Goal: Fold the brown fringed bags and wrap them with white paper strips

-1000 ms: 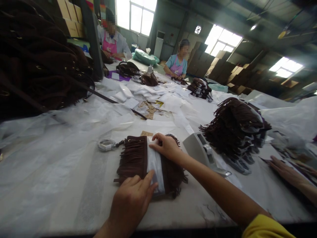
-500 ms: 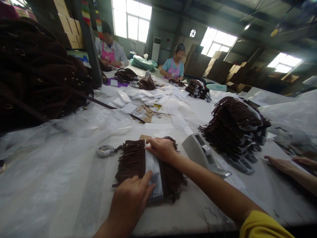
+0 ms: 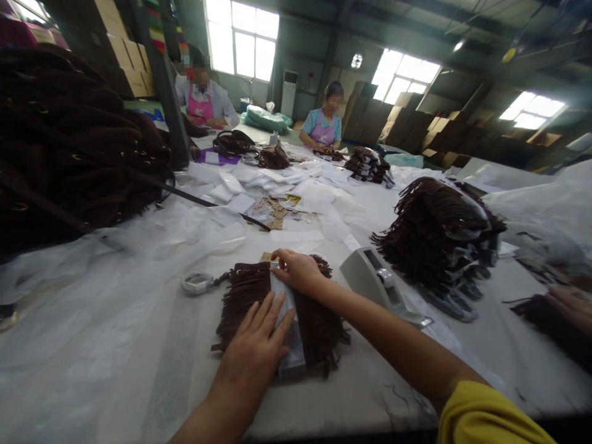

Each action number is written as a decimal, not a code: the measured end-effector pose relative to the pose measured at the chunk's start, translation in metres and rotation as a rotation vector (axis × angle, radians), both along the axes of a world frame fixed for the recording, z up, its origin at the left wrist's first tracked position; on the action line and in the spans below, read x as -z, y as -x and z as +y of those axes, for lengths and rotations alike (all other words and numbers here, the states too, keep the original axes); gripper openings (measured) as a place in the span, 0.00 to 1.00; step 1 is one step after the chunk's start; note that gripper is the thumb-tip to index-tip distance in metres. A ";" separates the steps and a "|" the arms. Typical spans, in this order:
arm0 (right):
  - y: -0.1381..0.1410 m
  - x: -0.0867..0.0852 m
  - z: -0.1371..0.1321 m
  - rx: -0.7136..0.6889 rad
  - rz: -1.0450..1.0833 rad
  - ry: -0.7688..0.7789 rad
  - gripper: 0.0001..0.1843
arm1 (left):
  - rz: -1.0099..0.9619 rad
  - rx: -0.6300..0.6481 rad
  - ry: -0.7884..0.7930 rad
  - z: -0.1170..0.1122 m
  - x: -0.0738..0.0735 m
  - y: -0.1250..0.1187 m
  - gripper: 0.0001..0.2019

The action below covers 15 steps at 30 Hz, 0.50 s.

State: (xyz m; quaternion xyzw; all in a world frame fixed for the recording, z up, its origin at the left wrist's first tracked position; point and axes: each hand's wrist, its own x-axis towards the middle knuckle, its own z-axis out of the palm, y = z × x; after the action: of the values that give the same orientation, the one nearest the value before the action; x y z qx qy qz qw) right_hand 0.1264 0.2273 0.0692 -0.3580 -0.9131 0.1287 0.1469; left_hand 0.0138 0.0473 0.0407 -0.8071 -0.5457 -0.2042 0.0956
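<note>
A dark brown fringed pouch point(image 3: 245, 299) lies flat on the white table in front of me, with a clear plastic strip point(image 3: 291, 345) wrapped across its middle. My left hand point(image 3: 256, 348) lies flat on the strip's near part, fingers stretched out. At the strip's far end my right hand point(image 3: 298, 271) presses down with its fingers curled. A metal clasp point(image 3: 197, 282) hangs off the pouch's far left corner.
A grey tape dispenser point(image 3: 377, 283) stands right of the pouch. Behind it sits a stack of fringed pouches point(image 3: 439, 231). Dark bags point(image 3: 69, 148) are heaped at left. Another person's hand point(image 3: 571, 305) shows at right. Two people sit at the far end.
My left hand has opened flat and slid forward over the plastic strip. My right hand stays at the strip's far end. The other person's hand at right has drawn back.
</note>
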 end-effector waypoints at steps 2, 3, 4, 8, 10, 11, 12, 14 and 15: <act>0.004 0.000 0.005 -0.002 -0.003 0.011 0.13 | -0.005 0.055 0.059 0.008 0.004 0.004 0.30; 0.005 0.000 0.007 -0.005 -0.004 0.014 0.13 | -0.013 0.074 0.100 0.011 0.005 0.005 0.31; 0.006 -0.001 0.009 -0.008 -0.004 0.014 0.13 | -0.020 0.085 0.141 0.013 0.004 0.007 0.32; -0.008 -0.016 0.008 -0.031 0.093 0.009 0.13 | -0.021 0.084 0.242 0.016 -0.006 0.007 0.34; -0.035 -0.029 0.003 -0.004 0.220 -0.008 0.12 | -0.036 0.083 0.250 0.016 -0.008 0.007 0.34; -0.054 -0.036 -0.001 0.032 0.282 -0.027 0.12 | -0.050 0.089 0.244 0.015 -0.007 0.007 0.34; -0.077 -0.042 -0.005 0.083 0.328 -0.052 0.12 | -0.063 0.098 0.231 0.015 -0.005 0.008 0.34; -0.130 -0.051 -0.014 0.231 0.368 -0.123 0.11 | -0.082 0.117 0.196 0.015 0.001 0.010 0.34; -0.158 -0.053 -0.020 0.325 0.367 -0.153 0.11 | -0.091 0.125 0.175 0.016 0.005 0.012 0.33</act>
State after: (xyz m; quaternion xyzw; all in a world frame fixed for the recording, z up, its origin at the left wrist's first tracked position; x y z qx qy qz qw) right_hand 0.2840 0.2074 0.1224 -0.4585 -0.8088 0.0967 0.3553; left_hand 0.0020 0.0632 0.0352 -0.8348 -0.5137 -0.1976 -0.0128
